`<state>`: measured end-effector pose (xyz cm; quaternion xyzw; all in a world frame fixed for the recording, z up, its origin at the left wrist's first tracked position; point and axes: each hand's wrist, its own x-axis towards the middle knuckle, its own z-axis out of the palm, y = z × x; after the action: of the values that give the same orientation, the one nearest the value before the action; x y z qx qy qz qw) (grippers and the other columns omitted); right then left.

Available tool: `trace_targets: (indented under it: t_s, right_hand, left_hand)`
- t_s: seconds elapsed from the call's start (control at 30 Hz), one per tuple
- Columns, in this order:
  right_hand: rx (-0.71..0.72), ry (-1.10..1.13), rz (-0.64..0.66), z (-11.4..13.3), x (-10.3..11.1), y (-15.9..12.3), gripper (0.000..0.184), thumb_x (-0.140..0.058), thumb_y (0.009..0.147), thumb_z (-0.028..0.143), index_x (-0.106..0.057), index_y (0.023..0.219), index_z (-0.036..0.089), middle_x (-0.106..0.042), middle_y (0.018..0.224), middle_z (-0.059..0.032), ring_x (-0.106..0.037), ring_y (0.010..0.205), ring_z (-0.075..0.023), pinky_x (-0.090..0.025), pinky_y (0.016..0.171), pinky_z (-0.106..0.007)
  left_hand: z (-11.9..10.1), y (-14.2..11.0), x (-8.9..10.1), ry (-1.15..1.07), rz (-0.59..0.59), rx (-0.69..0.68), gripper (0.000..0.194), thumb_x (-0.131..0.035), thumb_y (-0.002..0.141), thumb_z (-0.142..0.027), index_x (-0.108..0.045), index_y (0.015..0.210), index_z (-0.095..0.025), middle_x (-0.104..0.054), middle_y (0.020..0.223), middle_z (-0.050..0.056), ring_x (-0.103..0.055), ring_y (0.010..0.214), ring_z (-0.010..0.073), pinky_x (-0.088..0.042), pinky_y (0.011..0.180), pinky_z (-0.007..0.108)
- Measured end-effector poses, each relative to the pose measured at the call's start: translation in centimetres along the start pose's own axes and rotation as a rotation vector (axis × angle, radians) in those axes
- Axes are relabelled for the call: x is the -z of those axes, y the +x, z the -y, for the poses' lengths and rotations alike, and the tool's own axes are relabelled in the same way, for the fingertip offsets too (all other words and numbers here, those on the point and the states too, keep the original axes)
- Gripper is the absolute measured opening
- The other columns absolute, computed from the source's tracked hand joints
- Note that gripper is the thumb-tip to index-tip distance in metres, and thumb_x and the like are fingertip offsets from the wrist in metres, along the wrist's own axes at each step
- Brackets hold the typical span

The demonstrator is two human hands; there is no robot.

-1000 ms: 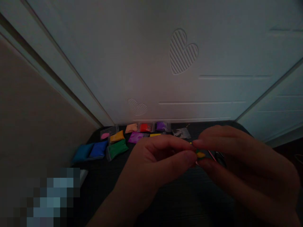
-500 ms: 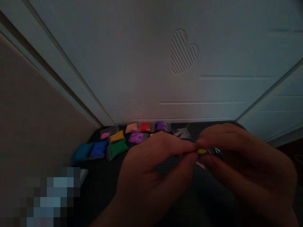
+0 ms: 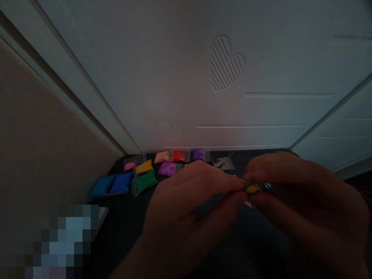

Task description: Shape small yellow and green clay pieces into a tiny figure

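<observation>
A small green and yellow piece of modelling clay (image 3: 252,188) is pinched between my two hands, above the dark table. My left hand (image 3: 192,205) grips its left end between thumb and index finger. From the other side, my right hand (image 3: 305,201) holds it with thumb and fingertips. The fingers cover part of the piece, so its full shape is hidden. Just beneath it, a flat pink strip (image 3: 248,204) lies on the table, partly hidden by my fingers. A dark and white item (image 3: 269,188) shows behind the right hand, too dim to name.
Clay packets lie along the back left: teal (image 3: 102,186), blue (image 3: 121,183), green (image 3: 145,183), orange-yellow (image 3: 143,167), magenta (image 3: 167,168), red (image 3: 178,156) and purple (image 3: 199,155). A silvery bag (image 3: 223,163) lies farther right. Behind the table (image 3: 128,224) rises a white panel (image 3: 174,77) with embossed hearts.
Both hands have shifted slightly to the right with the clay piece, which is now tilted differently between the fingertips. Less of the pink strip shows below them.
</observation>
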<state>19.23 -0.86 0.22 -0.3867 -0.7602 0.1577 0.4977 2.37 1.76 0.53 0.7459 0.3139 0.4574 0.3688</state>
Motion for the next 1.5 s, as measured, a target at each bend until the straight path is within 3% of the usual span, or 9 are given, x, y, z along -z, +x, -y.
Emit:
trace_targets:
  t_s: [0.23,0.47,0.77,0.97,1.03,1.1,1.27,1.37,1.5]
  right_hand:
    - [0.056,-0.058,-0.03,-0.2,-0.3,-0.1,0.037,-0.061,0.063,0.0,-0.056,0.09,0.023,-0.061,0.085,0.0,-0.057,0.08,-0.0159,-0.051,0.062,-0.027]
    - [0.155,-0.177,-0.075,-0.7,-0.7,-0.6,0.042,-0.062,0.063,0.002,-0.056,0.097,0.026,-0.059,0.092,-0.0005,-0.055,0.082,-0.0173,-0.048,0.063,-0.03]
    - [0.125,-0.1,-0.03,-0.6,-0.8,-0.4,0.037,-0.057,0.064,-0.001,-0.053,0.093,0.021,-0.058,0.085,-0.0003,-0.055,0.08,-0.015,-0.047,0.065,-0.028]
    - [-0.054,-0.125,-0.054,-0.6,0.1,-0.5,0.021,-0.056,0.071,0.006,-0.053,0.084,0.022,-0.056,0.08,0.0002,-0.054,0.074,-0.0137,-0.045,0.064,-0.026]
    - [-0.148,-0.143,-0.015,-1.6,0.0,-1.2,0.012,-0.054,0.075,0.012,-0.053,0.082,0.021,-0.054,0.079,0.0007,-0.053,0.072,-0.0124,-0.043,0.064,-0.025]
    - [-0.246,-0.169,0.132,-3.0,-0.6,-2.5,0.007,-0.052,0.077,0.014,-0.053,0.082,0.02,-0.054,0.08,0.0001,-0.052,0.075,-0.0125,-0.041,0.066,-0.025]
    - [-0.354,-0.234,0.518,-7.0,-4.1,-7.3,0.009,-0.049,0.077,0.014,-0.055,0.082,0.019,-0.055,0.086,-0.0025,-0.047,0.095,-0.017,-0.035,0.085,-0.034]
    - [-0.372,-0.292,0.592,-8.5,-6.2,-9.5,0.006,-0.052,0.076,0.017,-0.056,0.079,0.019,-0.055,0.086,-0.002,-0.048,0.091,-0.0167,-0.035,0.083,-0.035]
    - [-0.377,-0.365,0.597,-9.6,-7.3,-10.5,0.007,-0.05,0.077,0.019,-0.056,0.081,0.021,-0.055,0.089,-0.001,-0.046,0.089,-0.0168,-0.034,0.081,-0.035]
  left_hand:
    - [-0.1,-0.1,-0.2,0.054,-0.035,-0.035,0.023,-0.06,0.066,-0.009,-0.065,0.079,-0.028,-0.066,0.073,-0.005,-0.057,0.067,0.0139,-0.045,0.063,0.024]
    - [-0.2,0.0,-0.6,0.028,-0.114,0.063,0.015,-0.06,0.067,-0.012,-0.065,0.072,-0.024,-0.064,0.068,-0.003,-0.055,0.062,0.0136,-0.045,0.061,0.025]
    - [0.6,-0.1,-0.8,-0.138,-0.1,0.263,0.008,-0.061,0.068,-0.016,-0.064,0.072,-0.022,-0.064,0.07,-0.003,-0.056,0.065,0.0128,-0.042,0.056,0.022]
    - [2.5,0.2,-1.4,-0.237,-0.227,0.268,0.005,-0.06,0.071,-0.024,-0.063,0.074,-0.021,-0.061,0.067,-0.004,-0.053,0.062,0.0105,-0.041,0.058,0.021]
    - [3.8,-0.1,-1.4,-0.169,-0.134,0.305,0.01,-0.059,0.071,-0.027,-0.063,0.073,-0.019,-0.06,0.068,-0.002,-0.053,0.064,0.0109,-0.04,0.059,0.021]
    - [5.5,-0.8,-1.4,-0.141,-0.02,0.377,0.013,-0.058,0.072,-0.029,-0.063,0.073,-0.017,-0.059,0.069,-0.001,-0.052,0.065,0.0105,-0.039,0.06,0.021]
    - [11.2,-4.8,-2.9,-0.323,0.117,0.727,0.022,-0.055,0.072,-0.035,-0.061,0.081,-0.016,-0.055,0.069,0.0,-0.047,0.058,0.0074,-0.034,0.05,0.018]
    - [13.7,-6.9,-3.9,-0.438,0.109,0.891,0.022,-0.058,0.069,-0.036,-0.059,0.075,-0.015,-0.052,0.062,-0.002,-0.043,0.051,0.006,-0.027,0.04,0.016]
    - [14.7,-7.9,-4.1,-0.422,0.041,0.872,0.019,-0.059,0.069,-0.035,-0.06,0.076,-0.017,-0.052,0.061,-0.003,-0.044,0.048,0.0057,-0.028,0.039,0.016]
